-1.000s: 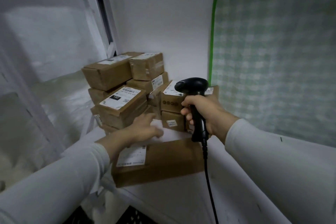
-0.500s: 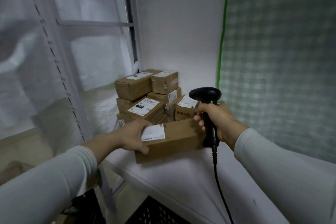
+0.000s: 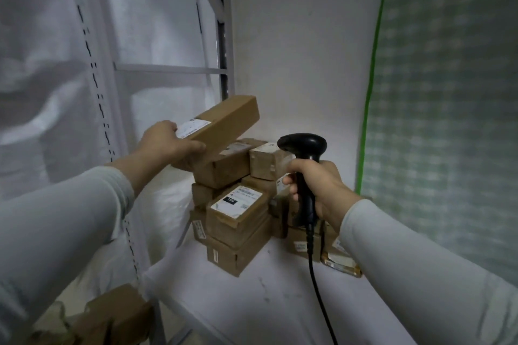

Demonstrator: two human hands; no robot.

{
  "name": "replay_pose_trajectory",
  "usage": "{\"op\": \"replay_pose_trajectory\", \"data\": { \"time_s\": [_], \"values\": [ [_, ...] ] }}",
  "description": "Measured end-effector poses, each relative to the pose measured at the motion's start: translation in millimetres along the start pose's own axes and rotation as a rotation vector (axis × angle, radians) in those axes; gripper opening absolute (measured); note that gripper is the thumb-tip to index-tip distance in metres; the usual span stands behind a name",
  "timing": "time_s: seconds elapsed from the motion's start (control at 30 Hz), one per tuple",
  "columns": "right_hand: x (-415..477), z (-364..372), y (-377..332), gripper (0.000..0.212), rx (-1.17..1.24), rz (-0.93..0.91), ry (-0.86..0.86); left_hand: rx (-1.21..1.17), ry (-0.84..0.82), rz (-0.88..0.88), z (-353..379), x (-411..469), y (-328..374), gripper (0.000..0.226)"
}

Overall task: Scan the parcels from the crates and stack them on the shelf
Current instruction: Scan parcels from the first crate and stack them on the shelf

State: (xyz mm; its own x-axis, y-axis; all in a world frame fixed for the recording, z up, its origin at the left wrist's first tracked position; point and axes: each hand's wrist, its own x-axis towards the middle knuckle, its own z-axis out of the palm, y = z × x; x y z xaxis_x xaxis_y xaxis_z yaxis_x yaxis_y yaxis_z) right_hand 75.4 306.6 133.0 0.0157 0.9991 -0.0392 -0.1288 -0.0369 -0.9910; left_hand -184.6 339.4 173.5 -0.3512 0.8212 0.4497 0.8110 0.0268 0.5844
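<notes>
L grip clamps 1 long parcel by its near end, just above top-left of the stack, long axis angled up-right across it; R grip, right of stack, wraps scanner.

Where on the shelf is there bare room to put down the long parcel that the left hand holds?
The front of the shelf is bare, between the parcel stack, the scanner cable and the front edge. The back left is crowded with the stack, and flat parcels lie under the right forearm.
</notes>
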Motion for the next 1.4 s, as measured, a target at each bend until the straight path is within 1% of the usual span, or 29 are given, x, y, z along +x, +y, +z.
{"op": "replay_pose_trajectory", "data": {
  "time_s": [0.07,0.2,0.4,0.47,0.53,0.63,0.67,0.77,0.87,0.93,1.03,1.13,1.23,1.27,1.33,1.37,1.4],
  "values": [
    [20.9,5.5,8.4,0.007,0.011,0.01,-0.001,0.049,0.0,0.0,15.3,24.7,1.8,0.055],
    [55.3,9.0,31.0,0.014,0.026,0.046,-0.017,0.111,-0.05,0.004,57.0,61.1,3.9,0.045],
    [84.6,2.1,57.1,0.009,0.013,0.105,-0.021,0.217,-0.033,0.032,99.4,93.7,-2.3,0.043],
    [90.2,-0.1,61.2,0.011,0.016,0.116,-0.02,0.232,-0.02,0.041,107.5,100.3,-3.6,0.039],
    [94.2,-2.0,64.6,0.015,0.023,0.124,-0.019,0.212,0.009,0.043,116.6,104.0,-6.4,0.044],
    [93.4,-4.3,69.7,0.017,0.019,0.14,-0.034,0.066,0.061,-0.016,129.5,93.2,-14.1,0.073],
    [90.8,-5.1,71.0,0.016,0.012,0.144,-0.04,0.019,0.067,-0.031,132.2,85.7,-15.8,0.078],
    [74.2,-7.1,73.0,0.013,-0.013,0.161,-0.074,-0.085,0.092,-0.07,134.3,53.1,-17.8,0.081],
    [44.5,-5.6,75.9,0.014,-0.068,0.199,-0.114,-0.014,0.097,0.0,129.6,2.7,-24.1,0.075],
    [17.8,-4.7,83.2,0.009,-0.111,0.235,-0.148,0.004,0.039,0.043,126.7,-39.4,-29.8,0.075],
    [-30.4,-6.5,99.9,0.009,-0.159,0.291,-0.201,-0.019,-0.075,0.025,118.1,-110.0,-36.4,0.074],
    [-81.1,-11.4,122.6,0.011,-0.198,0.347,-0.207,-0.037,-0.123,0.014,110.1,-185.1,-47.8,0.065],
    [-132.1,-19.4,150.7,0.014,-0.283,0.4,-0.22,-0.012,-0.214,-0.084,112.9,-255.4,-73.5,0.064],
    [-146.9,-23.2,160.7,0.014,-0.295,0.418,-0.223,-0.02,-0.246,-0.121,114.2,-276.4,-82.8,0.061],
    [-170.9,-31.4,183.5,0.012,-0.3,0.445,-0.221,-0.029,-0.318,-0.164,119.1,-314.9,-102.8,0.048],
    [-179.8,-35.1,196.2,0.01,-0.296,0.456,-0.22,-0.02,-0.375,-0.201,122.8,-333.4,-113.9,0.045],
    [-187.7,-38.5,208.8,0.008,-0.289,0.47,-0.216,-0.007,-0.446,-0.245,125.5,-349.9,-122.7,0.048]
  ]
}}
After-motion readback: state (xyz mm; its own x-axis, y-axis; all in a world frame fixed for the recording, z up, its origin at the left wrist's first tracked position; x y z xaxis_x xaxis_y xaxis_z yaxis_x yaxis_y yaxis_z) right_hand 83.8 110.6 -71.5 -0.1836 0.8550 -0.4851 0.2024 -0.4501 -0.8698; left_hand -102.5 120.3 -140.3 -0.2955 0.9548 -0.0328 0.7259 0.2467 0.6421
